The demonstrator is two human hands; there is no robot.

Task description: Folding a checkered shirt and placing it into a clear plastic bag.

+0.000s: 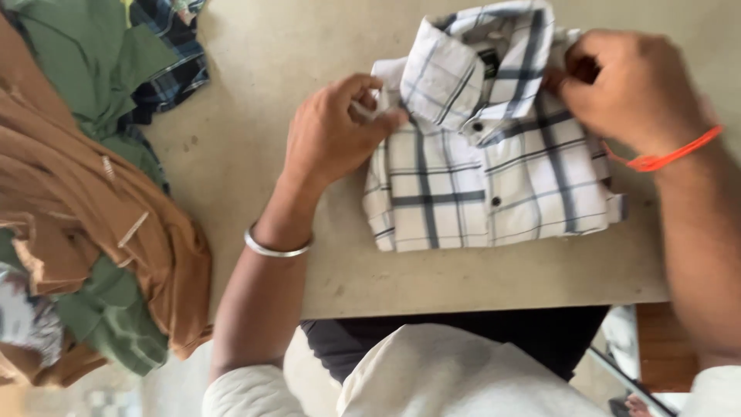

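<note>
On the beige table (255, 69), a folded white checked shirt (478, 185), collar up; left hand (332, 135) pinching its left shoulder edge, right hand (629, 89) curled closed on the right shoulder. Beside it, heaped brown garment (85, 193) and green garment (85, 54).

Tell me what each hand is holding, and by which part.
Both grip the folded checked shirt at its shoulders: left hand at one, beside the collar; right hand at the other.

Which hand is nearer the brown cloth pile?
Left. The left hand grips the folded shirt's left shoulder, toward the brown pile; the right hand is at the shirt's far side.
</note>
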